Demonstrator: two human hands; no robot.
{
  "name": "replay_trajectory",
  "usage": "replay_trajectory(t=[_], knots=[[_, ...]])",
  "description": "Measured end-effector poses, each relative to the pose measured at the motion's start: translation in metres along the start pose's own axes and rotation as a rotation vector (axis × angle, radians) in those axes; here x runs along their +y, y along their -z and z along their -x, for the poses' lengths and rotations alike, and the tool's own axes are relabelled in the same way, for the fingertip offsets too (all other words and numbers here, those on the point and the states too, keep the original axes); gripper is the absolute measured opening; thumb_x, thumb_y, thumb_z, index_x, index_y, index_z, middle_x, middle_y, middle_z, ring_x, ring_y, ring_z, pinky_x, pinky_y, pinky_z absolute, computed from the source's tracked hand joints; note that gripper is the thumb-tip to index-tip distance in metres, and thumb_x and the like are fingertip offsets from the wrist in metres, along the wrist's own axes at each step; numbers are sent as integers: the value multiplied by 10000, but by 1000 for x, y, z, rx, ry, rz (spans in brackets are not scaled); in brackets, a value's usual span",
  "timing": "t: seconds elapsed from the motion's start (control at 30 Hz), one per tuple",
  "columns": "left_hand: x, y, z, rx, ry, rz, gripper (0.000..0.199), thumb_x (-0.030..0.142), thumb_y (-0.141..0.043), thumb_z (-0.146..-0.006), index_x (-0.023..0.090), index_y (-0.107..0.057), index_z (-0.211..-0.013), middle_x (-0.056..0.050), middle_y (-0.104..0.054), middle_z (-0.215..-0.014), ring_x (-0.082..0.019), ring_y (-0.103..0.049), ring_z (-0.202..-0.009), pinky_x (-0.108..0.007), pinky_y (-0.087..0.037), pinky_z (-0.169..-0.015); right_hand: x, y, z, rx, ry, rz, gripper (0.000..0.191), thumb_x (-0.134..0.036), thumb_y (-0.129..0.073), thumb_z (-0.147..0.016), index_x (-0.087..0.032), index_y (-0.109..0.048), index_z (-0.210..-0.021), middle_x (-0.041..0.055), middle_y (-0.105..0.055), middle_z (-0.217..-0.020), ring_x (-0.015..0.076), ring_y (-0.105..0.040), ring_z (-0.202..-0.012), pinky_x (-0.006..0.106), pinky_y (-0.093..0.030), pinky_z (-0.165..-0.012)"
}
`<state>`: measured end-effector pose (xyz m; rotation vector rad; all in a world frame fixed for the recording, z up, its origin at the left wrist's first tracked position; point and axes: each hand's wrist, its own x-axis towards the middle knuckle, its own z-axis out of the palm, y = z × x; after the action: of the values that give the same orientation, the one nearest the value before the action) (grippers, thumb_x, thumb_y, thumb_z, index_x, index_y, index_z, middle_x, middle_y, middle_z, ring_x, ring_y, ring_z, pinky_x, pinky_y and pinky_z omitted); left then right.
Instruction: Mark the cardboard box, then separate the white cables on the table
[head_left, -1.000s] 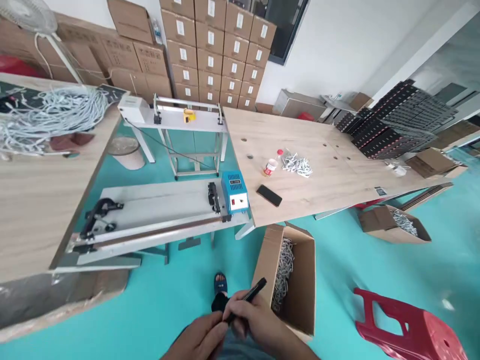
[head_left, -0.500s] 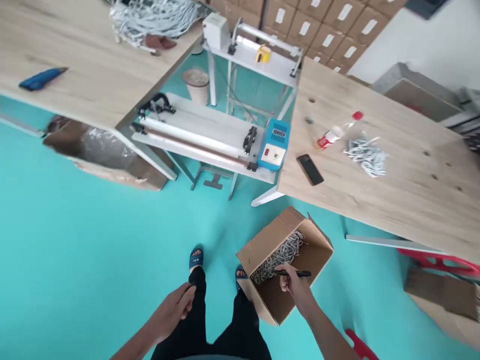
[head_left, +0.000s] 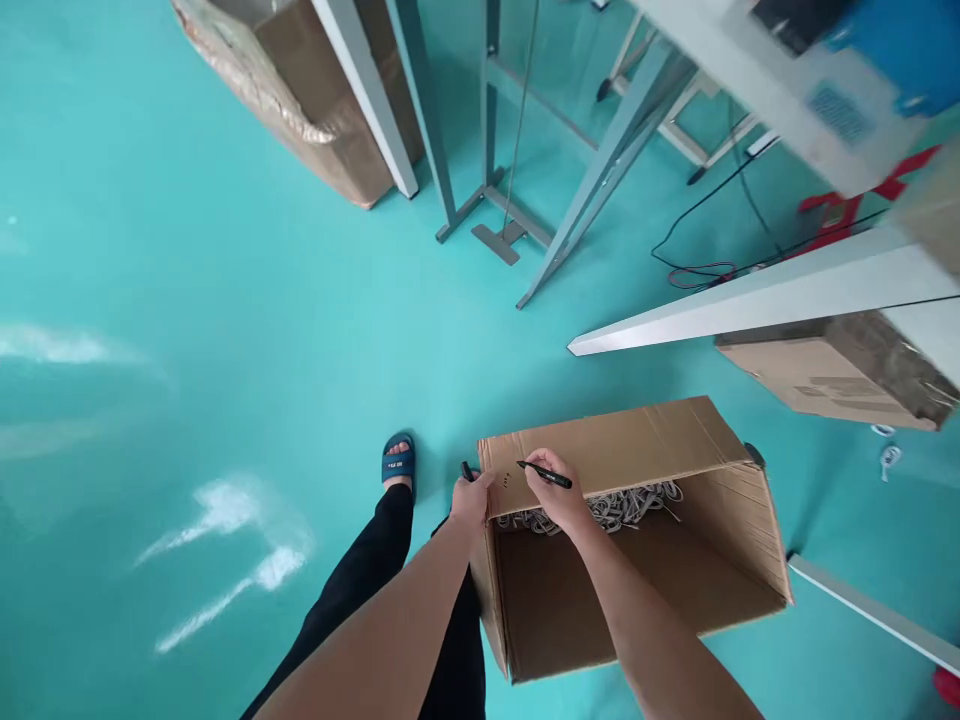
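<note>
An open cardboard box [head_left: 637,590] lies on the floor below me, with a bundle of grey-white cord loops [head_left: 600,510] inside it against the near flap. My right hand [head_left: 555,495] is shut on a black marker pen [head_left: 547,476], whose tip rests on the outer face of the box flap [head_left: 600,450]. A few small dark marks [head_left: 508,480] show on the cardboard by the tip. My left hand [head_left: 471,500] rests on the flap's left corner and holds a small black piece, probably the marker's cap [head_left: 467,470].
The teal floor [head_left: 225,300] surrounds the box, and my foot in a blue sandal [head_left: 397,465] stands left of it. Overhead are a table edge [head_left: 750,295] and a blue machine [head_left: 847,80]. Metal legs [head_left: 487,130], another carton [head_left: 832,370] and black cables [head_left: 697,265] also show.
The view has tipped down from the tables to the box. My left hand has moved onto the flap, and the marker tip now touches the cardboard.
</note>
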<state>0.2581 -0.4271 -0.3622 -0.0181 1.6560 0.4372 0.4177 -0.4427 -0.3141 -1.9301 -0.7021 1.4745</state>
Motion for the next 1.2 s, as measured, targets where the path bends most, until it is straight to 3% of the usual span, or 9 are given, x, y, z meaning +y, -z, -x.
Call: replay_trajectory(t=[0.2,0.33,0.53,1.2], knots=[[-20,5,1,-6,-103,101,564,322,-912,-497,247,-446,-805,48,-585,-701,-152,-576,-630,-290,-443,-612,9,5,-4,-101,107,198,148,-375,-568,-817,-235,-589,-776,-9,-598,-663,179,-540,-643,324,-414,-635],[-22,2,8,-1,-145,134,641,378,-933,-434,251,-416,-793,54,-578,-706,-153,-587,-669,-296,-466,-660,14,6,-4,-75,224,328,137,-340,-557,-840,-238,-626,-780,40,-683,-769,227,-630,-824,358,-472,-751],[-20,-2,12,-1,-147,162,674,389,-941,-392,251,-396,-764,44,-589,-720,-179,-619,-711,-304,-482,-662,22,3,-8,-115,366,457,136,-316,-537,-863,-246,-628,-791,28,-696,-734,226,-649,-804,397,-466,-825],[-27,1,6,-11,-129,168,621,344,-909,-441,251,-369,-736,40,-566,-714,-180,-602,-705,-310,-474,-674,25,5,-5,-37,297,444,137,-318,-527,-838,-255,-572,-726,24,-644,-715,222,-604,-795,357,-463,-748]])
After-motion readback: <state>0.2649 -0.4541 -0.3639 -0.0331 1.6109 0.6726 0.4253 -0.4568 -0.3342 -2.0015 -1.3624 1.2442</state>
